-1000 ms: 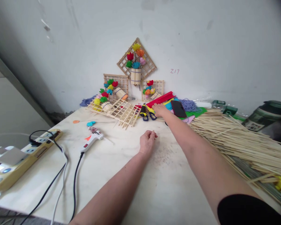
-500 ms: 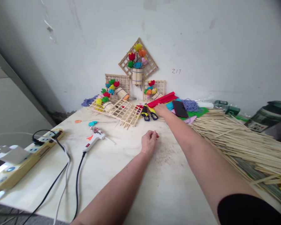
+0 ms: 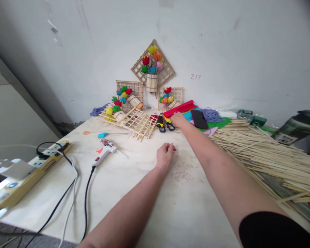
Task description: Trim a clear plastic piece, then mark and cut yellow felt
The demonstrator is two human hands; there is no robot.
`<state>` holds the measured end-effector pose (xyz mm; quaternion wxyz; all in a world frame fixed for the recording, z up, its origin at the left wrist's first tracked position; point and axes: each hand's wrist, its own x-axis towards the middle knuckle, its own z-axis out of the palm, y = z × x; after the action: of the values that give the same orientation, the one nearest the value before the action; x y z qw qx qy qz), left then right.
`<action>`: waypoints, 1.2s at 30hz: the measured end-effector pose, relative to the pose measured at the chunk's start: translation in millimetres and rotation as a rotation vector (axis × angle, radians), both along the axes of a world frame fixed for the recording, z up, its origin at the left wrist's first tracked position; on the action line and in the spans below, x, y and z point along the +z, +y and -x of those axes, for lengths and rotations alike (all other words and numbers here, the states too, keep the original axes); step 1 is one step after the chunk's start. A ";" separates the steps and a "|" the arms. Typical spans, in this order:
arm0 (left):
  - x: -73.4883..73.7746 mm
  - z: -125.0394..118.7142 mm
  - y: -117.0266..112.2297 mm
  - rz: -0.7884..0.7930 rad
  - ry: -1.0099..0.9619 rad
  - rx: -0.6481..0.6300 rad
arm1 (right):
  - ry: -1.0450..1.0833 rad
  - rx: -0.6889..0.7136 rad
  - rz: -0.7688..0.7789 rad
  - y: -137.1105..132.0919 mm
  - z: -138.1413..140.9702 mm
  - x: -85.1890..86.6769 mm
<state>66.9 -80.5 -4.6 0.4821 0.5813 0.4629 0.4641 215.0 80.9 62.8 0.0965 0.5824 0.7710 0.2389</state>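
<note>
My left hand [image 3: 165, 155] rests over the middle of the table, fingers curled together. A trace of red shows at its fingertips, too small to name. Stretched to the back, my right hand [image 3: 178, 120] is at the red sheet [image 3: 179, 109] and the blue sheet [image 3: 188, 116], fingers pointing down; what its fingertips touch is hidden. Just left of it lie yellow-and-black scissors [image 3: 160, 122] with dark blue handles. A dark phone [image 3: 199, 119] sits on the sheets to its right.
A white glue gun [image 3: 104, 154] and a power strip [image 3: 31, 179] with cables occupy the left. Many thin wooden sticks [image 3: 268, 155] cover the right, near a dark jar [image 3: 297, 127]. Stick lattices with colourful flowers [image 3: 134, 122] stand and lie at the back.
The view has shifted very slightly. Both hands stay in nearly the same places, with my right hand still at the coloured sheets.
</note>
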 end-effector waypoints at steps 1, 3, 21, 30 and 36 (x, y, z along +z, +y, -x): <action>0.0 0.0 0.1 -0.002 0.001 0.000 | 0.003 0.005 -0.017 0.2 -0.4 -1.2; -0.3 0.1 0.5 -0.006 0.003 0.003 | 0.007 0.009 -0.042 1.4 -0.5 -3.4; -2.1 -0.5 1.0 -0.005 0.005 0.015 | 0.142 -0.123 -0.085 8.0 6.2 7.6; -0.4 -0.6 0.0 -0.001 0.013 0.016 | 0.238 -0.125 -0.105 9.0 3.6 32.5; -1.5 -0.9 0.6 -0.009 0.021 0.019 | 0.388 -0.214 -0.167 17.2 8.3 41.0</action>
<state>67.8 -79.8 -6.0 0.4701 0.5840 0.4714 0.4644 206.7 98.2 103.8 -0.0773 0.7019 0.6864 0.1737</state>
